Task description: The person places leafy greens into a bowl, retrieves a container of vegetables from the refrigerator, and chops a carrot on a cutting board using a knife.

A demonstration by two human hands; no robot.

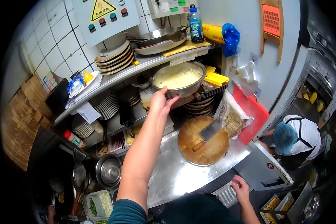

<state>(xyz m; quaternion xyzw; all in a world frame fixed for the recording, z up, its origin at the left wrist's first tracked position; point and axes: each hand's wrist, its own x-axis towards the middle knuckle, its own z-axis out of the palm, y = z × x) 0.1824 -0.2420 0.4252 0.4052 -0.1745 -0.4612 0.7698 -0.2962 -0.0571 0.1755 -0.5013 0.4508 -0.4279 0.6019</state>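
Observation:
My left hand (163, 102) grips the near rim of a metal bowl (192, 88) at the shelf, thumb at the edge and fingers underneath. Inside the bowl is a pale yellow, batter-like mixture (177, 77). Low on the right, my right hand (241, 189) hangs with its fingers loosely bent and apart, holding nothing. A metal grater-like plate (227, 195) lies near it. On the steel counter (175, 179), a cleaver (210, 130) with a wooden handle rests on a round wooden chopping board (190, 138).
Stacked plates (114, 59), a pan (156, 36) and a blue bottle (195, 24) stand on the upper shelf. Right of the board are a plastic bag (231, 115) and a red board (250, 112). A person in a blue hair cover (283, 139) bends at the far right.

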